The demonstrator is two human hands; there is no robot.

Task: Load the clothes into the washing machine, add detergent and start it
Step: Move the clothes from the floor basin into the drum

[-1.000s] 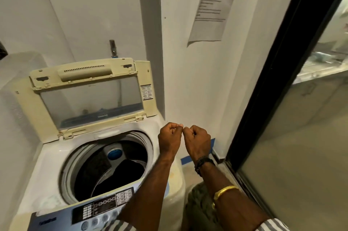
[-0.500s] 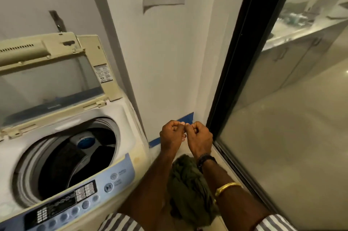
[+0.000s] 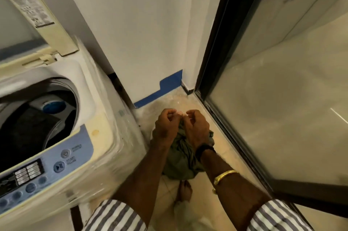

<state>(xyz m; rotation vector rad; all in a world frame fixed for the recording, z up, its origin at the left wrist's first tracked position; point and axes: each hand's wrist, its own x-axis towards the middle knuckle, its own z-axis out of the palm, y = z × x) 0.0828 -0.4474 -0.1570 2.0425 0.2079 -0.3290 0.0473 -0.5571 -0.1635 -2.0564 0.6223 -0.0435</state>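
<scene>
The white top-loading washing machine point(image 3: 105, 136) stands at the left with its lid point(image 3: 47, 29) raised. Dark clothes point(image 3: 24, 132) lie in the open drum. A crumpled olive-green garment point(image 3: 180, 161) lies on the floor to the right of the machine. My left hand point(image 3: 166, 127) and my right hand point(image 3: 197, 127) are held close together above that garment, fingers curled into loose fists with thumbs nearly touching. I see nothing held in either hand. The machine's blue control panel point(image 3: 37, 172) faces me at the lower left.
A white wall with blue tape point(image 3: 163, 87) along its base is straight ahead. A black-framed glass sliding door point(image 3: 282, 99) closes off the right side. My bare foot point(image 3: 185, 189) stands on the tiled floor just behind the green garment.
My view has swung right and down, from the machine's lid to the floor. Both fists stayed together and have come lower, now over the green garment.
</scene>
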